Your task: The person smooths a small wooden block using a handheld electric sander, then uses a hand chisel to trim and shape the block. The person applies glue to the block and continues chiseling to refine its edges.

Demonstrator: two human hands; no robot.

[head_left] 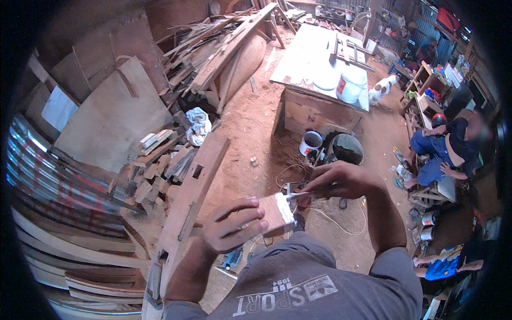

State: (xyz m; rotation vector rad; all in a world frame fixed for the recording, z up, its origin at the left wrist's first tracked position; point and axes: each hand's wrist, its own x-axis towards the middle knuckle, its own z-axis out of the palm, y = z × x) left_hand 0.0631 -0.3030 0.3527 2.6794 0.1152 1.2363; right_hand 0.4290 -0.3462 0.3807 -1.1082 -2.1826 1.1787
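My left hand (234, 224) is closed around a short wooden block (272, 212), fingers over its upper face. White paste (285, 208) coats the block's right end. In my right hand (340, 181) is a thin, flat spreading tool (296, 196), pinched in the fingers. Its tip meets the white paste; the grip end is hidden by my fingers. A long wooden beam (200, 189) with cut mortises lies left of my left hand. Beyond my right hand stand a white bucket (310, 142) and a dark round container (348, 148).
A white-topped table (304, 58) bears a bucket (349, 88) and a wooden frame (349, 52). Stacked boards and offcuts (160, 170) fill the left. A cable (341, 232) loops over the floor. One person (440, 149) sits at right; a dog (383, 89) stands near the table.
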